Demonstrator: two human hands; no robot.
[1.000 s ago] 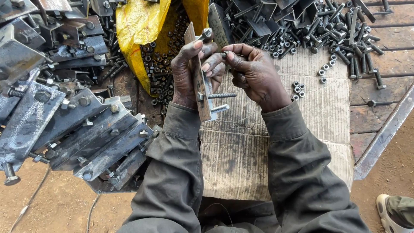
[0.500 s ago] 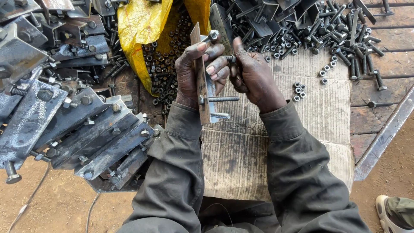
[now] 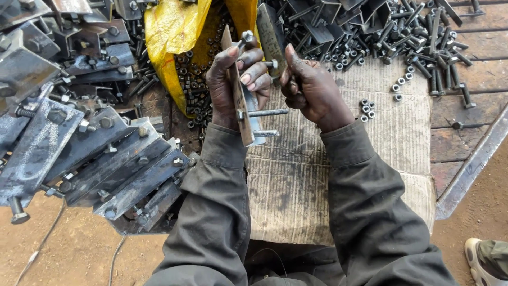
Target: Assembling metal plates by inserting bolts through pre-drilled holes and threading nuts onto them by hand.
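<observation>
My left hand (image 3: 233, 85) grips a rusty flat steel plate (image 3: 238, 100) held on edge, upright. Two bolts (image 3: 264, 123) stick out of the plate to the right, and a third bolt head (image 3: 246, 37) shows near its top. My right hand (image 3: 312, 90) is closed at the plate's upper right, fingers pinched around something small at a bolt end (image 3: 272, 64); what it pinches is hidden. Both hands hover over a flattened woven sack (image 3: 338, 159).
A heap of assembled bolted plates (image 3: 90, 153) lies on the left. A yellow bag (image 3: 174, 42) holds dark nuts (image 3: 198, 85). Loose bolts and angle pieces (image 3: 386, 32) pile at the top right; a few nuts (image 3: 366, 108) lie on the sack. A shoe (image 3: 487, 262) shows bottom right.
Both hands and the plate have shifted slightly up the frame. My right hand's fingers have turned at the upper bolt end.
</observation>
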